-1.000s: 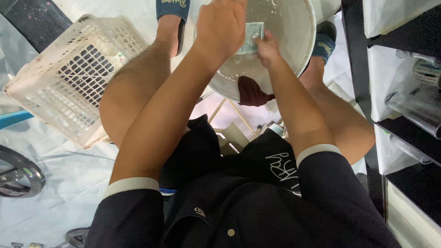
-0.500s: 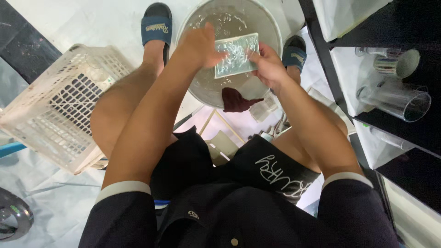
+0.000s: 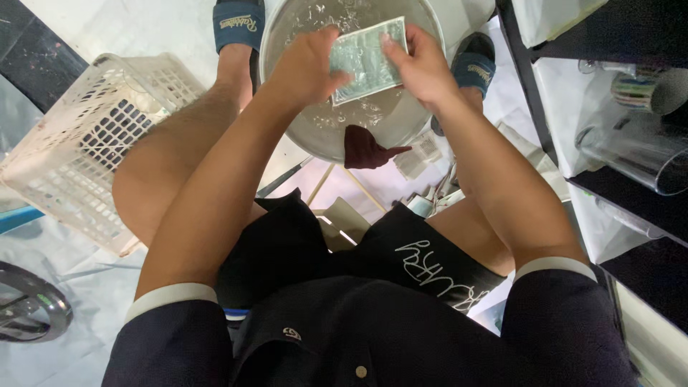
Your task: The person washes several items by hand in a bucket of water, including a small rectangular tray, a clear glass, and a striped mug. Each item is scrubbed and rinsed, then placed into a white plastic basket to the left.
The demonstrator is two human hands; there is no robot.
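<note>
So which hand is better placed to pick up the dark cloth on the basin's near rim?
Probably the right hand: the dark cloth lies nearer it on the basin rim. Both hands hold the glass piece, left hand too.

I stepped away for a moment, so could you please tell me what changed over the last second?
The pale green cloth was bunched small between both hands a second ago; now it is spread out flat and held at its edges by the left hand and right hand. It stays over the metal basin, the dark rag stays on the rim, and the white basket is unmoved.
</note>
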